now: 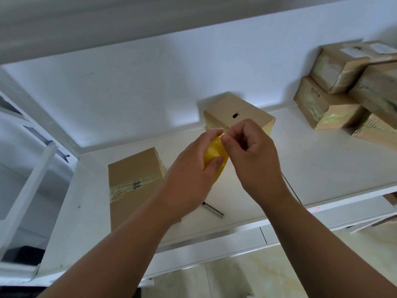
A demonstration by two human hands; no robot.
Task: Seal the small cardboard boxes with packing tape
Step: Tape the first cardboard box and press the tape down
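My left hand (193, 168) grips a yellow roll of packing tape (214, 151) above the white shelf (322, 168). My right hand (253, 151) pinches at the roll's top edge with curled fingers, where the tape end seems to be. Just behind the hands stands a small cardboard box (238, 112) with a black mark on top. Another cardboard box (133, 181) lies at the front left, with a clear tape band across it. My hands hide most of the roll.
A stack of several taped cardboard boxes (343, 89) sits at the back right against the wall. A thin metal pen-like tool (212, 209) lies near the shelf's front edge under my left wrist. White shelf framing (28, 179) stands to the left.
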